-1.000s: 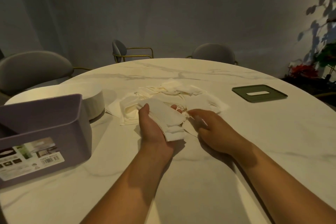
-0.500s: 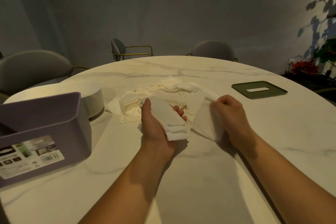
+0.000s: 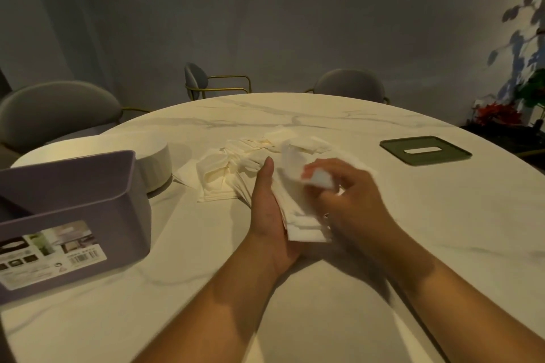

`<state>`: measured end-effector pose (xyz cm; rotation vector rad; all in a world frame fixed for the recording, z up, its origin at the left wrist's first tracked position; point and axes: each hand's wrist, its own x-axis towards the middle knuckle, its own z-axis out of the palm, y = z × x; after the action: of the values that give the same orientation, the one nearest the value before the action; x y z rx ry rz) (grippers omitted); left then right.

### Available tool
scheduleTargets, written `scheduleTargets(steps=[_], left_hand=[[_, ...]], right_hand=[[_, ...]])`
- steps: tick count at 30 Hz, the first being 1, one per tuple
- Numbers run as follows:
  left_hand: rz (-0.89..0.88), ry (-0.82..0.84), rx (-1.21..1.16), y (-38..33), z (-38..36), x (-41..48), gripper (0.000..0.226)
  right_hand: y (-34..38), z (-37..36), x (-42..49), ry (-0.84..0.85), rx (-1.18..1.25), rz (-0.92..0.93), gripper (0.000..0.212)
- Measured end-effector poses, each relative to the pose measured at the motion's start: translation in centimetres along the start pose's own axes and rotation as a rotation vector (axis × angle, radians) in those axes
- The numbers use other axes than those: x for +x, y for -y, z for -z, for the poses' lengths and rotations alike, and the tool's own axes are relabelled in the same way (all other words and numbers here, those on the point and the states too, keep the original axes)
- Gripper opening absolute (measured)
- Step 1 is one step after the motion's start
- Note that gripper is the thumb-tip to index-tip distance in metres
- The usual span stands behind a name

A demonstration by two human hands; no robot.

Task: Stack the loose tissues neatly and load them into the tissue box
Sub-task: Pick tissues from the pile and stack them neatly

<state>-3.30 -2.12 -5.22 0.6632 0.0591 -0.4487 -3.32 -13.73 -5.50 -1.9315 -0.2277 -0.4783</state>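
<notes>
My left hand [image 3: 269, 209] lies palm up on the marble table and cradles a small stack of folded white tissues [image 3: 300, 224]. My right hand [image 3: 351, 197] pinches one more tissue [image 3: 320, 178] and holds it over that stack; it is blurred by motion. Behind both hands lies a loose heap of white tissues [image 3: 236, 162]. The purple tissue box [image 3: 73, 215] stands open at the left edge. Its dark green slotted lid [image 3: 424, 150] lies flat at the far right.
A round white ribbed container [image 3: 153, 162] stands behind the purple box. The white marble table [image 3: 324, 303] is round, with grey chairs [image 3: 56, 112] around its far side. Plants [image 3: 528, 91] stand at the right.
My right hand has lifted a tissue from the heap and carried it left over the stack in my left hand. The left hand has stayed in place.
</notes>
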Motion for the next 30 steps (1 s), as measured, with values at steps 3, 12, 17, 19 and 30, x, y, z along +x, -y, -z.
scheduleTargets(steps=[3, 12, 17, 19, 30], left_hand=[[-0.024, 0.002, -0.032, 0.0, -0.1, 0.0, 0.058], [-0.151, -0.201, -0.187, -0.8, 1.0, 1.2, 0.059], [-0.153, -0.207, -0.196, -0.8, 0.9, 1.0, 0.062], [-0.16, -0.212, -0.183, -0.7, 0.8, 1.0, 0.064], [-0.174, -0.206, -0.132, -0.7, 0.8, 1.1, 0.054]], right_hand=[[-0.5, -0.8, -0.1, 0.172, -0.218, 0.092, 0.027], [-1.8, 2.2, 1.3, -0.134, -0.192, -0.079, 0.029], [-4.1, 1.8, 1.5, 0.063, -0.5, -0.123, 0.022], [-4.2, 1.5, 1.5, 0.106, -0.595, -0.092, 0.024], [-4.0, 1.6, 1.5, -0.057, -0.475, -0.084, 0.033]])
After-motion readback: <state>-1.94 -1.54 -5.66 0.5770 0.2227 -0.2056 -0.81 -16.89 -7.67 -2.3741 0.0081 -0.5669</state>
